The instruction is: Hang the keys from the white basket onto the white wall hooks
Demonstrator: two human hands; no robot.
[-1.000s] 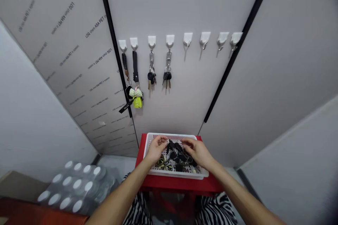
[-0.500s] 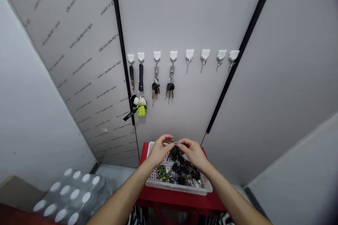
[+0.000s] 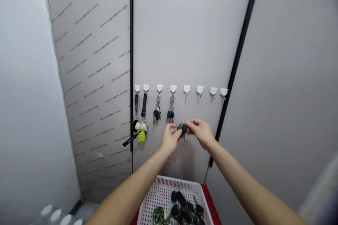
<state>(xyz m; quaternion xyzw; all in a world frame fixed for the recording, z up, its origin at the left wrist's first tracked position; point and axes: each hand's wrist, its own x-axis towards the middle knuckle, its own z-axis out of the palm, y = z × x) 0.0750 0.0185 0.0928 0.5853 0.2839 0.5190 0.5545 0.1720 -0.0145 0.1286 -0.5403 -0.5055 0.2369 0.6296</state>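
A bunch of keys with dark heads is held up in front of the cabinet door, between my two hands. My left hand pinches it from the left, while the fingers of my right hand close on its ring at the upper right. Just above is a row of white hooks, among them a bare hook. A key bunch on a metal clasp hangs close to my left fingertips. Below my arms, a white plastic basket holds more dark keys and a green and gold round item.
Farther left hang another key bunch, a black strap and a yellow-green key case. Several bare hooks continue to the right. The basket rests on a red stool. Bottles with white caps stand at lower left.
Both hands have risen from the basket with the key bunch, up to just below the hook row. The view has tilted upward, so the hooks and basket appear lower.
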